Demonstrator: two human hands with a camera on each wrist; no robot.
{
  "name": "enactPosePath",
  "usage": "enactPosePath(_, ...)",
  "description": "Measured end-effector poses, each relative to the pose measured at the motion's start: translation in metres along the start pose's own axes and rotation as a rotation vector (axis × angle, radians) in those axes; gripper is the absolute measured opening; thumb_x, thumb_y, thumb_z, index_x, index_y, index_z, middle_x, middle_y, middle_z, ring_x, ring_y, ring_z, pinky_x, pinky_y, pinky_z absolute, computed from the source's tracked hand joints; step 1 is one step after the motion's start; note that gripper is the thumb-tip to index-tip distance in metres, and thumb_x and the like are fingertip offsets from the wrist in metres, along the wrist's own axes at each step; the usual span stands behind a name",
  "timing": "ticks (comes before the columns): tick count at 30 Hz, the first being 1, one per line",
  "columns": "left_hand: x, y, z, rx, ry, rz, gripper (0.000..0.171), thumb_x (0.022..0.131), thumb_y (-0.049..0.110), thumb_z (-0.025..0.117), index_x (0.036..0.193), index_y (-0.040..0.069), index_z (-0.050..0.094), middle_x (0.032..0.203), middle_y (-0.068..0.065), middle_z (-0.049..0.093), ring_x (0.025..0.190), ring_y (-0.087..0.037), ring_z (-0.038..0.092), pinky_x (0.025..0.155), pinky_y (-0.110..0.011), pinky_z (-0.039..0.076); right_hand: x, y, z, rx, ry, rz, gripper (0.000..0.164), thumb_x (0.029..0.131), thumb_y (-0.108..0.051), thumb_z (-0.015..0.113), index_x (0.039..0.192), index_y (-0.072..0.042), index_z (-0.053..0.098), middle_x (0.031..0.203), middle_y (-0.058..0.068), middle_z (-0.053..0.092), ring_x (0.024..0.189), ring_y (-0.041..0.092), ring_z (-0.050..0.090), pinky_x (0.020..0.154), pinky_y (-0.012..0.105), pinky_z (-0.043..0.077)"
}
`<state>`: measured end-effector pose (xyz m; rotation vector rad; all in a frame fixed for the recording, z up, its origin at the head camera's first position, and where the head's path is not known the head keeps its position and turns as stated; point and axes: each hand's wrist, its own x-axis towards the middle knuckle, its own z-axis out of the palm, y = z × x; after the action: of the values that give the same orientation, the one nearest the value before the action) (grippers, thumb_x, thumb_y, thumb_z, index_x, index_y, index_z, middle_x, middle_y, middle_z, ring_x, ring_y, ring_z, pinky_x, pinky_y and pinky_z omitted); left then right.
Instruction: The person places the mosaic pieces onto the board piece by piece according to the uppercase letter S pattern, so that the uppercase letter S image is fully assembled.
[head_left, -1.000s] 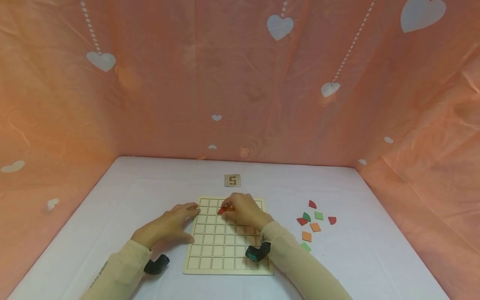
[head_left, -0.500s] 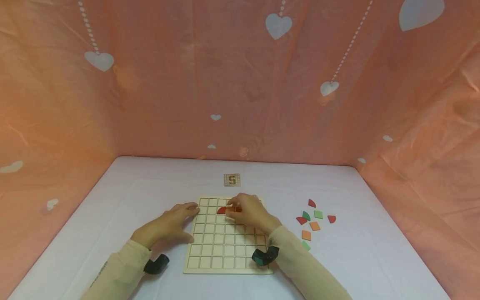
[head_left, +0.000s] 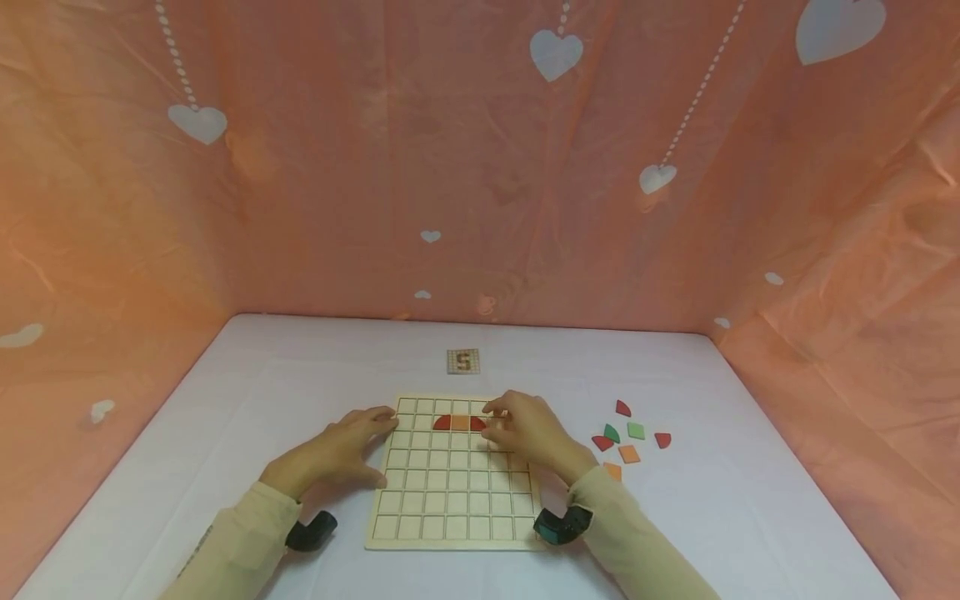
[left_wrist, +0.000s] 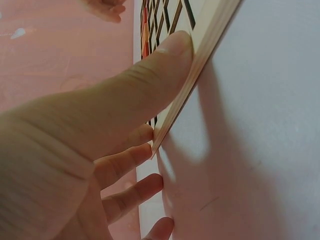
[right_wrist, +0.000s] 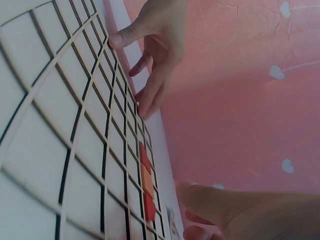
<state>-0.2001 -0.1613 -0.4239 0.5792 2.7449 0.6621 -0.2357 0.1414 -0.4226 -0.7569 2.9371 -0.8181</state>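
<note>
A pale wooden grid board (head_left: pixel 435 504) lies on the white table. In one of its upper rows, an orange square tile (head_left: pixel 461 422) sits between two red quarter-round tiles, the left one (head_left: pixel 442 423) and the right one (head_left: pixel 477 424). My left hand (head_left: pixel 337 446) rests at the board's left edge with fingers spread; in the left wrist view its thumb (left_wrist: pixel 172 47) lies on the rim. Just right of the red tile, my right hand (head_left: pixel 532 432) hovers over the board with relaxed fingers and nothing between them. The right wrist view also shows the three tiles in a row.
Loose tiles lie right of the board: a red quarter-round (head_left: pixel 623 408), a green one (head_left: pixel 612 433), a light green square (head_left: pixel 636 431), an orange square (head_left: pixel 629 454) and several others. Behind the board is a small pattern card (head_left: pixel 463 361). A pink curtain (head_left: pixel 337 208) encloses the table.
My right hand has moved right, off the tiles, uncovering the orange square and then the right red tile. My left hand has stayed at the board's left edge.
</note>
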Motion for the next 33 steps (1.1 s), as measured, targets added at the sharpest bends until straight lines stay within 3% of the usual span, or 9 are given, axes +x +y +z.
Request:
enactPosePath(6,-0.001,0.001,-0.001,0.007,0.007,0.016,0.088,0.072,0.026,0.090,0.146,-0.001,0.050,0.158,-0.021,0.041,0.146,-0.045,0.036,0.115,-0.071,0.031,-0.009,0.008,-0.011,-0.015,0.023,0.069,0.029,0.088,-0.024,0.077,0.113,-0.009,0.076,0.099,0.003,0.072,0.080,0.013,0.058,0.072,0.029,0.050)
enactPosePath(11,-0.001,0.001,-0.002,0.005,0.006,0.009,0.088,0.072,0.026,0.089,0.146,0.000,0.050,0.158,-0.020,0.041,0.146,-0.045,0.036,0.115,-0.071,0.030,-0.015,0.015,-0.023,0.001,0.047,0.121,0.030,0.089,-0.024,0.076,0.116,-0.010,0.074,0.103,0.004,0.071,0.089,0.015,0.060,0.075,0.031,0.050)
enactPosePath(22,0.001,0.001,-0.002,0.009,0.004,0.020,0.088,0.072,0.027,0.090,0.145,-0.001,0.051,0.158,-0.022,0.041,0.145,-0.047,0.036,0.114,-0.071,0.032,-0.027,0.044,-0.057,0.042,0.063,0.139,0.036,0.092,-0.021,0.074,0.124,-0.007,0.069,0.112,0.014,0.071,0.094,0.022,0.061,0.075,0.029,0.048)
enactPosePath(33,0.000,0.000,0.000,-0.003,-0.011,-0.008,0.088,0.073,0.027,0.089,0.147,0.001,0.050,0.159,-0.019,0.040,0.147,-0.045,0.034,0.117,-0.069,0.030,-0.041,0.086,-0.097,0.125,-0.006,0.129,0.033,0.093,-0.010,0.070,0.124,0.002,0.068,0.123,0.025,0.068,0.097,0.024,0.064,0.077,0.028,0.052)
